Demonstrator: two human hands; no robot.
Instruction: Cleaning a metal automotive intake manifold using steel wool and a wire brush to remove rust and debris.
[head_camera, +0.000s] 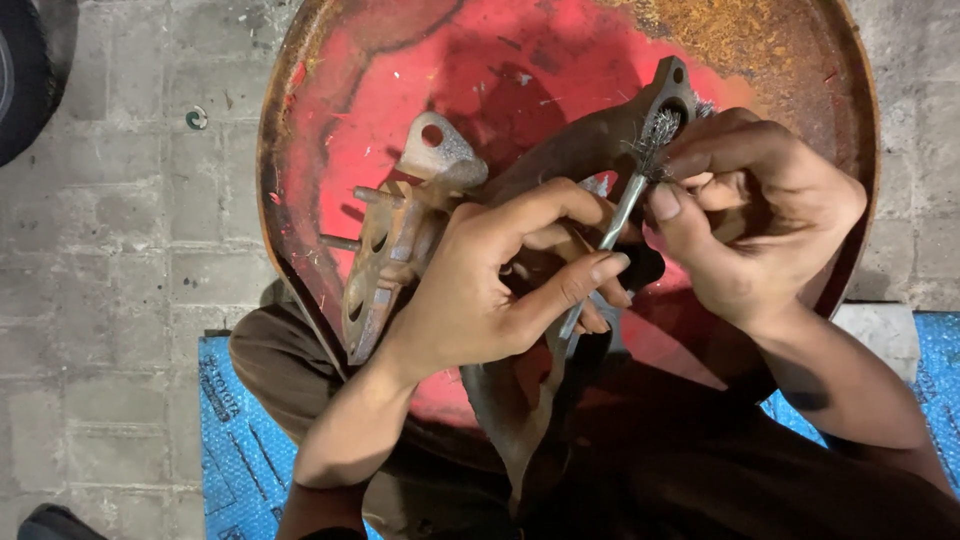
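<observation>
A rusty cast metal part with bolt flanges (400, 240) rests on top of a round red drum lid (420, 70). My left hand (490, 285) grips the part's dark middle and pinches the shaft of a thin wire brush (618, 215). My right hand (750, 215) holds the brush near its bristled tip, which sits at the hole of the upper right flange (672, 95).
The drum lid has a rusted rim (268, 200) and rust patches at the top right. I sit on a blue mat (235, 440) laid on grey paving stones (110, 250). A dark tyre edge (25, 70) shows at the top left.
</observation>
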